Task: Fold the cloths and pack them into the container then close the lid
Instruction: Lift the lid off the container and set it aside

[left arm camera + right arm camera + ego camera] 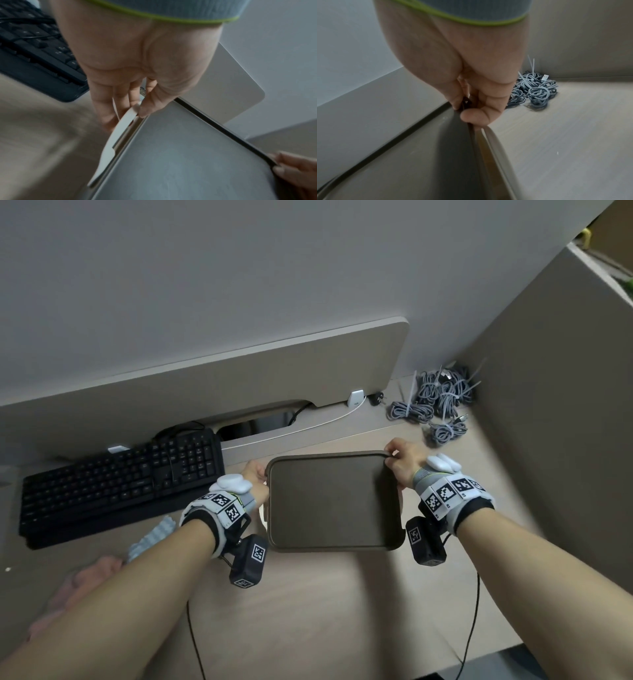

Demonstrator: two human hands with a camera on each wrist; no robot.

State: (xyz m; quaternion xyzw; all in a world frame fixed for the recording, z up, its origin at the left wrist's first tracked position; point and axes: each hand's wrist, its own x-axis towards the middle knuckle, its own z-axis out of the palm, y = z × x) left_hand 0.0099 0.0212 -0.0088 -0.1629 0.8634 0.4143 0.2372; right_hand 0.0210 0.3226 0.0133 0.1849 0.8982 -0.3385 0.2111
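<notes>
A brown rectangular lid (334,501) lies flat on the container, hiding its body and inside. My left hand (257,474) grips the lid's left edge near the far corner. In the left wrist view its thumb (150,106) sits on the rim of the lid (188,155), with the fingers outside a white side latch (118,134). My right hand (399,460) pinches the lid's far right corner (467,111). A pink cloth (85,580) and a pale blue cloth (150,537) lie crumpled on the desk under my left forearm.
A black keyboard (120,481) sits left of the container. Bundled grey cables (438,402) lie in the far right corner by a side partition (548,440). A white charger (355,398) stands at the back panel. The desk's front edge runs lower right.
</notes>
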